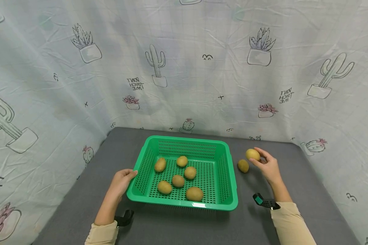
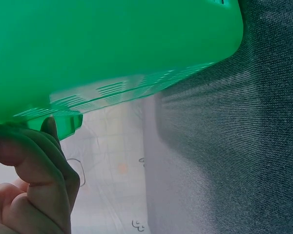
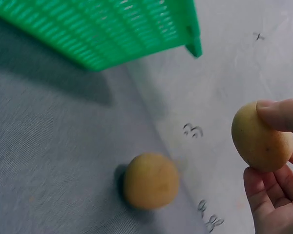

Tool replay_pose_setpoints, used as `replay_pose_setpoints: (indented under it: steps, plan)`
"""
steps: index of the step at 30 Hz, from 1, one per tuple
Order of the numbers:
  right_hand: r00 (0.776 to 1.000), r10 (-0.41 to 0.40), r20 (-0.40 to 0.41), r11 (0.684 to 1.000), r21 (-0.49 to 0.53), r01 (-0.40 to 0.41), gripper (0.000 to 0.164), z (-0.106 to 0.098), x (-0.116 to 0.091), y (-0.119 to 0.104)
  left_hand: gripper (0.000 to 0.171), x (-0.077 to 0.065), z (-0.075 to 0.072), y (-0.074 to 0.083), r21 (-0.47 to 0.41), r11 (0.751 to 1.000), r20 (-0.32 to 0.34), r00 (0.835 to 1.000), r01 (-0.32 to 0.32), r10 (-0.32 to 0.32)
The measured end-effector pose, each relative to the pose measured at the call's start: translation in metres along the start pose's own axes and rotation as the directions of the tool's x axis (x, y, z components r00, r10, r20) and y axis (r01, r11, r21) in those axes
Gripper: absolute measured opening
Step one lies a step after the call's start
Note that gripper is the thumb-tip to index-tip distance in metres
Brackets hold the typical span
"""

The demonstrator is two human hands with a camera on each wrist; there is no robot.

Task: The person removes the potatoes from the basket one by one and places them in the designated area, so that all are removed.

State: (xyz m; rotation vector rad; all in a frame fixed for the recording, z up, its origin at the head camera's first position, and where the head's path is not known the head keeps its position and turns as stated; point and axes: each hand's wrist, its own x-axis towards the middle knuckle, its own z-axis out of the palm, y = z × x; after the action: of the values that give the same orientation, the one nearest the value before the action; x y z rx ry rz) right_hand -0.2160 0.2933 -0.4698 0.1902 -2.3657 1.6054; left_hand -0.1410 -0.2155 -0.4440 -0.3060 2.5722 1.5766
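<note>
A green plastic basket (image 1: 230,180) with slotted walls stands mid-table in the head view, several potatoes (image 1: 190,173) spread over its floor. My left hand (image 1: 122,180) grips the basket's left rim; the left wrist view shows its curled fingers (image 2: 44,170) under the rim. To the right of the basket, my right hand (image 1: 268,165) pinches a potato (image 1: 253,154) between thumb and fingers, held above the table. Another potato (image 1: 243,166) lies on the cloth between that hand and the basket, seen also in the right wrist view as a round potato (image 3: 151,181).
Dark grey cloth covers the table (image 1: 251,217). A pale curtain (image 1: 184,68) printed with cacti hangs behind the table and along both sides. Dark straps with small mounts (image 1: 265,201) sit on both wrists.
</note>
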Motion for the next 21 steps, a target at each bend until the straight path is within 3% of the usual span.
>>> replay_pose_setpoints:
  steps: [11,21]
  plan:
    - [0.990,0.118,-0.076,0.980,-0.154,-0.129,0.055,-0.004,-0.009,0.037,0.045,0.001,0.000,0.000,0.004,1.000,-0.010,1.000,0.003,-0.003]
    - [0.956,0.272,-0.111,0.943,-0.169,-0.288,0.062,-0.009,-0.015,0.051,0.047,0.000,0.000,-0.001,0.005,1.000,0.003,1.000,0.000,0.000]
